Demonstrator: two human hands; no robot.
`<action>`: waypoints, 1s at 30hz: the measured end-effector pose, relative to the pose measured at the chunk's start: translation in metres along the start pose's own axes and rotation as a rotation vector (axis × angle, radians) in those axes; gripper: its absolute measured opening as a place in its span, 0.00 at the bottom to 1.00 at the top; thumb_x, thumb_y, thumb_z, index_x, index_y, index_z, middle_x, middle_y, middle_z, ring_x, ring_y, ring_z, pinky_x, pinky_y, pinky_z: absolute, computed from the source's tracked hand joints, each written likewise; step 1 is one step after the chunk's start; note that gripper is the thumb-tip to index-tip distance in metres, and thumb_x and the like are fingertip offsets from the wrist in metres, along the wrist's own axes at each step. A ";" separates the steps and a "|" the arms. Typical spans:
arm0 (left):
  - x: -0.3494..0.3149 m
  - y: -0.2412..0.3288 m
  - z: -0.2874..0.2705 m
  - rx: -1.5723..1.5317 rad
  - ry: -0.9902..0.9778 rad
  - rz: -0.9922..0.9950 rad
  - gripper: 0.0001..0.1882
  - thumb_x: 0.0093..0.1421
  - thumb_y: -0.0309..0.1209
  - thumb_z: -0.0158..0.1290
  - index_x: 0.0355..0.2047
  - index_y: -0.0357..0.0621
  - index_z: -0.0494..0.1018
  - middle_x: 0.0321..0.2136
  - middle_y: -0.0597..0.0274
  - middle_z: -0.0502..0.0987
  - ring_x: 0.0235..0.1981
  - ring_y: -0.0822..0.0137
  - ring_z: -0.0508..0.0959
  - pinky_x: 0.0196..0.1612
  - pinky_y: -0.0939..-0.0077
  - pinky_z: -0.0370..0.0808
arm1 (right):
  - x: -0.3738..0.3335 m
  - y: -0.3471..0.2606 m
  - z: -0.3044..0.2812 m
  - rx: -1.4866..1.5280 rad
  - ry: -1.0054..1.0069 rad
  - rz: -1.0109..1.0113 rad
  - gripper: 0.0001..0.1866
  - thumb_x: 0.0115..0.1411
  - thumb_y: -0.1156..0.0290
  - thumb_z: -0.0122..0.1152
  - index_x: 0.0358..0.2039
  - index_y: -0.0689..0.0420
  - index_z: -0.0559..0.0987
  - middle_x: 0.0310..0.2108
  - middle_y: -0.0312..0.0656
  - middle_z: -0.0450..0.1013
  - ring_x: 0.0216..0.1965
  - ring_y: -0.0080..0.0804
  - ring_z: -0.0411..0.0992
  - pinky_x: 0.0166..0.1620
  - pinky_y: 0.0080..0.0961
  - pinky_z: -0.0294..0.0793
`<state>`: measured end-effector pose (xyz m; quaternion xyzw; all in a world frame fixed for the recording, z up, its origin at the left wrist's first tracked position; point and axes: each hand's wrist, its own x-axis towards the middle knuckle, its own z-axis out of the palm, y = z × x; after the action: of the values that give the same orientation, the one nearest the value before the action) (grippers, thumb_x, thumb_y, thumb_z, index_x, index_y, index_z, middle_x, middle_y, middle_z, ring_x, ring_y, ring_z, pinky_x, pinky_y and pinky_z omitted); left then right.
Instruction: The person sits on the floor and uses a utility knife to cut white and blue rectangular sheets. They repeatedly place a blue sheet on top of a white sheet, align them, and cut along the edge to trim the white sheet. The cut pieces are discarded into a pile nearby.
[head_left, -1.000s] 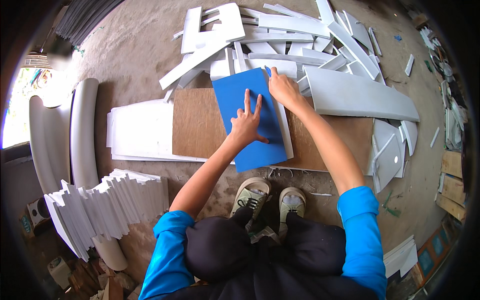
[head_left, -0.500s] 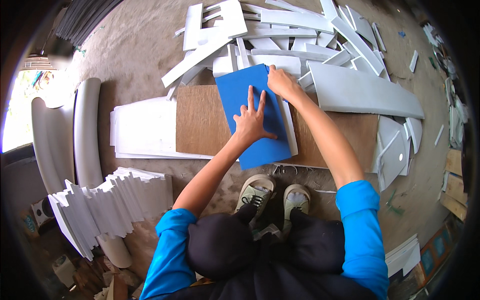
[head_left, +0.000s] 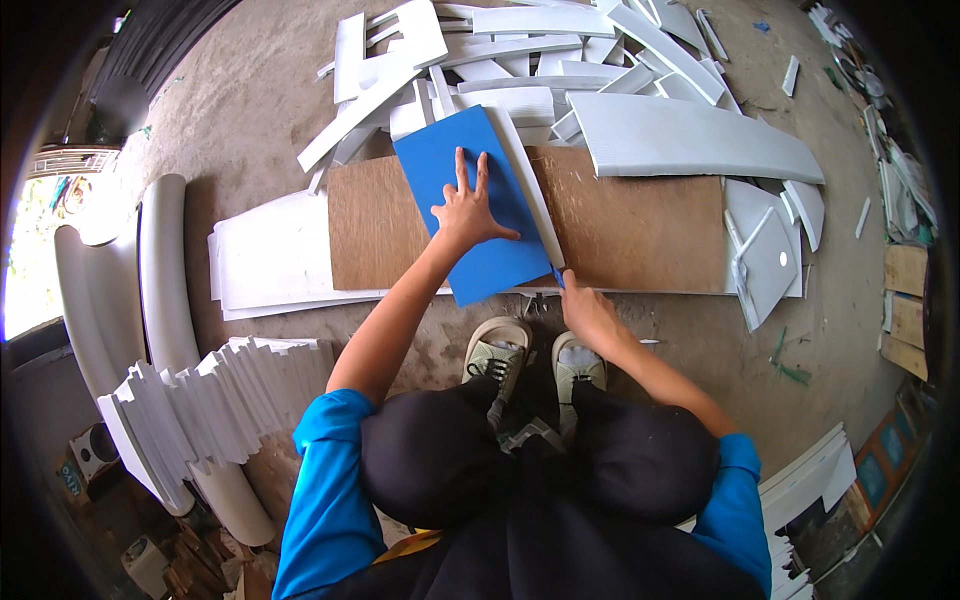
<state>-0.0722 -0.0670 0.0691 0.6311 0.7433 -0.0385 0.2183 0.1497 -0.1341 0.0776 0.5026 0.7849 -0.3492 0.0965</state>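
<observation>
My left hand (head_left: 468, 215) presses on a blue rectangular board (head_left: 430, 165), its fingers spread and its palm down. Beneath the blue board lies a white foam-like sheet (head_left: 528, 190), showing as a strip along its right edge. Both rest slantwise on a brown wooden board (head_left: 640, 225). At the near right corner of the blue board, my right hand (head_left: 592, 318) is closed around a small blue utility knife (head_left: 558, 276). The knife's tip is at the strip's near end; its blade is too small to make out.
Loose white sheets and offcuts (head_left: 540, 45) lie heaped beyond the wooden board. A wide curved white piece (head_left: 700, 140) overlaps its far right part. White sheets (head_left: 270, 250) stick out at the left. Stacked jagged white strips (head_left: 215, 400) and curved white panels (head_left: 165, 270) stand farther left.
My right hand has pulled the knife from the far right corner of the blue board along its right edge to the near corner. My left hand still presses on the board.
</observation>
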 end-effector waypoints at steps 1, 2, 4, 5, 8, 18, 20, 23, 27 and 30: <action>0.001 0.002 -0.001 0.002 -0.007 -0.001 0.70 0.22 0.57 0.65 0.62 0.54 0.34 0.61 0.47 0.29 0.47 0.42 0.65 0.35 0.46 0.69 | -0.003 0.003 0.003 -0.005 0.013 -0.005 0.12 0.59 0.69 0.40 0.39 0.65 0.60 0.18 0.61 0.69 0.25 0.58 0.71 0.27 0.47 0.71; 0.002 0.004 -0.001 0.007 -0.006 0.004 0.70 0.22 0.58 0.65 0.62 0.54 0.34 0.61 0.47 0.28 0.47 0.42 0.65 0.35 0.46 0.69 | -0.005 0.008 0.008 -0.011 0.026 -0.009 0.13 0.59 0.69 0.40 0.39 0.65 0.60 0.18 0.61 0.69 0.25 0.58 0.71 0.26 0.47 0.71; 0.001 0.001 -0.001 0.025 -0.001 -0.007 0.70 0.23 0.58 0.64 0.62 0.54 0.33 0.61 0.47 0.28 0.47 0.43 0.65 0.36 0.47 0.70 | -0.007 0.011 0.019 -0.023 0.046 -0.024 0.12 0.59 0.69 0.40 0.39 0.65 0.60 0.17 0.60 0.69 0.24 0.59 0.70 0.26 0.48 0.70; 0.000 -0.005 0.000 0.030 -0.002 -0.018 0.70 0.23 0.58 0.64 0.61 0.54 0.33 0.61 0.47 0.28 0.48 0.43 0.65 0.36 0.47 0.70 | -0.007 0.010 0.026 -0.028 0.054 -0.036 0.11 0.59 0.69 0.40 0.38 0.64 0.60 0.17 0.60 0.69 0.24 0.59 0.70 0.26 0.49 0.69; 0.003 -0.006 0.003 0.015 0.003 -0.013 0.71 0.22 0.58 0.65 0.61 0.55 0.33 0.61 0.48 0.28 0.48 0.44 0.65 0.36 0.46 0.70 | -0.010 0.011 0.020 -0.031 0.063 -0.036 0.12 0.59 0.68 0.41 0.39 0.64 0.62 0.18 0.59 0.70 0.24 0.57 0.71 0.28 0.48 0.70; 0.000 -0.002 -0.001 0.010 -0.003 -0.059 0.72 0.19 0.56 0.67 0.61 0.54 0.35 0.61 0.49 0.29 0.46 0.48 0.66 0.35 0.44 0.70 | 0.112 -0.034 -0.086 -0.024 0.372 -0.148 0.11 0.57 0.65 0.45 0.32 0.61 0.68 0.20 0.55 0.71 0.24 0.56 0.70 0.30 0.48 0.69; -0.001 -0.002 -0.001 0.001 0.016 -0.031 0.72 0.19 0.55 0.67 0.61 0.54 0.35 0.61 0.48 0.30 0.46 0.48 0.66 0.34 0.44 0.70 | 0.157 -0.046 -0.096 -0.106 0.376 -0.209 0.12 0.57 0.65 0.44 0.34 0.61 0.67 0.21 0.56 0.71 0.26 0.56 0.71 0.31 0.48 0.70; 0.000 -0.001 -0.002 0.003 0.040 0.008 0.72 0.18 0.54 0.67 0.61 0.53 0.36 0.61 0.46 0.31 0.43 0.49 0.68 0.31 0.47 0.70 | 0.203 -0.061 -0.097 -0.143 0.337 -0.136 0.14 0.57 0.65 0.43 0.38 0.62 0.65 0.25 0.56 0.72 0.30 0.55 0.72 0.33 0.47 0.71; -0.001 -0.002 -0.003 -0.024 0.040 0.013 0.71 0.19 0.53 0.67 0.62 0.53 0.36 0.61 0.44 0.31 0.41 0.49 0.67 0.29 0.49 0.70 | 0.226 -0.068 -0.092 -0.157 0.334 -0.085 0.16 0.57 0.64 0.41 0.41 0.62 0.64 0.27 0.55 0.73 0.32 0.54 0.73 0.35 0.47 0.71; -0.001 -0.006 -0.003 -0.048 0.014 0.008 0.71 0.20 0.52 0.67 0.62 0.53 0.35 0.61 0.44 0.31 0.43 0.45 0.67 0.30 0.46 0.70 | 0.228 -0.075 -0.093 -0.169 0.318 -0.111 0.16 0.57 0.64 0.41 0.39 0.62 0.67 0.28 0.56 0.73 0.33 0.54 0.72 0.37 0.48 0.70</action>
<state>-0.0781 -0.0685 0.0710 0.6290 0.7429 -0.0153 0.2283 -0.0045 0.0713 0.0657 0.4974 0.8434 -0.2031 -0.0065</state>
